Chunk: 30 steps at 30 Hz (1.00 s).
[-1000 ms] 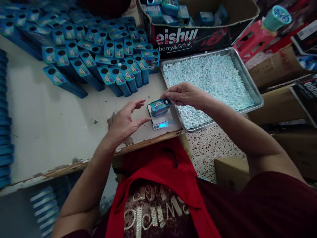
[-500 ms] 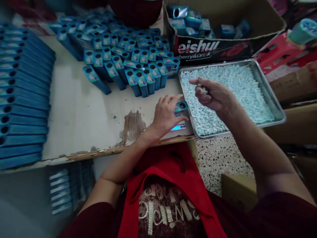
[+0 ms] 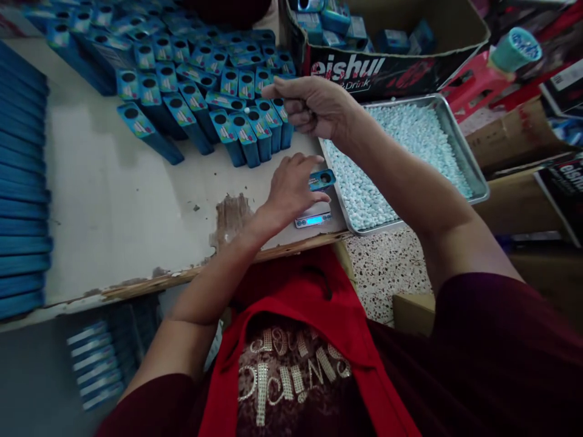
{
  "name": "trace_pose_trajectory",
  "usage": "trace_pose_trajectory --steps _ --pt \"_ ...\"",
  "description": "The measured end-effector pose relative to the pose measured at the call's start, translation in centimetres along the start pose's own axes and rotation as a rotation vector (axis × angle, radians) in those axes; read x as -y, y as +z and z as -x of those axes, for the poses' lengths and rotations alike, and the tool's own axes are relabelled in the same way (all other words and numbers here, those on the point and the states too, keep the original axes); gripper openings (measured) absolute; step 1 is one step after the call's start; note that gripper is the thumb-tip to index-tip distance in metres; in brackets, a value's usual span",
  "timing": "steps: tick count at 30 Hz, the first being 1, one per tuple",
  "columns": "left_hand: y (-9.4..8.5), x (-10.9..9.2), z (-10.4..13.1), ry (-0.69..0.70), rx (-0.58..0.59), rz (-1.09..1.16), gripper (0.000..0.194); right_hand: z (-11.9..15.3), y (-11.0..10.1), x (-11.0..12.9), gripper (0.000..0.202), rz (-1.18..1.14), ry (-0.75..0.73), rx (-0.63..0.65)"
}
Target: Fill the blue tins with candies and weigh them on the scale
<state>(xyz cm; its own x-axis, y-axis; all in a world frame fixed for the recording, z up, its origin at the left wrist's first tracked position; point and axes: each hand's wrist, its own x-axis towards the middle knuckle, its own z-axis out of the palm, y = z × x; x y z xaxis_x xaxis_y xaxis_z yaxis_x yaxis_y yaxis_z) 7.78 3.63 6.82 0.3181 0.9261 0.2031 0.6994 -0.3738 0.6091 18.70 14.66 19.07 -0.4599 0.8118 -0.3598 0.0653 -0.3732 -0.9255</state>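
Close to the table's front edge, my left hand (image 3: 291,189) is open, thumb and fingers spread beside a small blue box (image 3: 324,180) with a round hole in its top. The box stands upright on a small digital scale (image 3: 314,220) with a lit display. My right hand (image 3: 316,109) is closed in the air by the front rows of upright blue boxes (image 3: 248,142). Its curled fingers mostly hide the small white candies. Just right of the scale lies a metal tray (image 3: 461,145) full of pale blue and white candies (image 3: 364,194).
A cardboard carton (image 3: 401,70) with several blue boxes stands behind the tray. More blue boxes (image 3: 25,182) line the left side. At the right are a red stool (image 3: 471,88) with a green cup (image 3: 517,48) on it, and cartons (image 3: 505,139). The wooden table edge (image 3: 150,280) is worn.
My right hand has moved left from above the tray to the blue boxes, still closed. My left hand stays by the box on the scale. The whole view has shifted slightly.
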Motion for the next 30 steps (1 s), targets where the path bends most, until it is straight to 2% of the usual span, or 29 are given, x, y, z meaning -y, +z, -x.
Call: trace_pose_trajectory --steps 3,6,8,10,13,18,20,24,27,28,30 --pt "0.7 -0.9 -0.4 0.011 -0.010 -0.014 0.085 -0.4 0.9 0.0 0.020 0.310 -0.075 -0.015" --pt "0.8 -1.5 -0.6 -0.007 0.010 -0.006 0.062 -1.5 0.7 -1.1 0.011 0.797 -0.260 -0.082" --pt "0.2 -1.7 -0.2 -0.010 0.044 -0.004 0.042 -2.1 0.4 -2.0 0.027 1.031 -0.348 -0.107" --pt "-1.2 -1.5 1.1 -0.003 0.049 -0.001 0.033 -2.5 0.3 -2.5 0.042 1.188 -0.379 -0.112" --pt "-4.2 0.3 4.7 -0.036 -0.014 0.010 0.035 -3.1 1.0 -2.9 0.056 1.403 -0.393 -0.111" --pt "-11.0 5.6 13.7 -0.276 -0.211 -0.045 0.042 -5.1 3.2 -3.0 0.061 1.507 -0.420 -0.033" --pt "-14.0 7.6 17.7 -0.374 -0.293 -0.069 0.040 -5.7 3.8 -2.8 0.053 1.453 -0.426 -0.018" --pt "-19.8 10.6 25.2 -0.550 -0.425 -0.145 0.036 -6.3 5.0 -1.8 0.036 1.167 -0.425 0.024" --pt "-23.7 12.6 29.2 -0.660 -0.499 -0.184 0.048 -6.7 7.6 -1.0 0.042 1.044 -0.422 0.051" --pt "-24.8 13.2 30.2 -0.688 -0.521 -0.187 0.052 -7.1 9.0 -0.8 0.044 1.072 -0.442 0.060" --pt "-26.6 14.1 31.5 -0.718 -0.564 -0.184 0.058 -8.3 12.3 -0.7 0.048 1.270 -0.522 0.056"
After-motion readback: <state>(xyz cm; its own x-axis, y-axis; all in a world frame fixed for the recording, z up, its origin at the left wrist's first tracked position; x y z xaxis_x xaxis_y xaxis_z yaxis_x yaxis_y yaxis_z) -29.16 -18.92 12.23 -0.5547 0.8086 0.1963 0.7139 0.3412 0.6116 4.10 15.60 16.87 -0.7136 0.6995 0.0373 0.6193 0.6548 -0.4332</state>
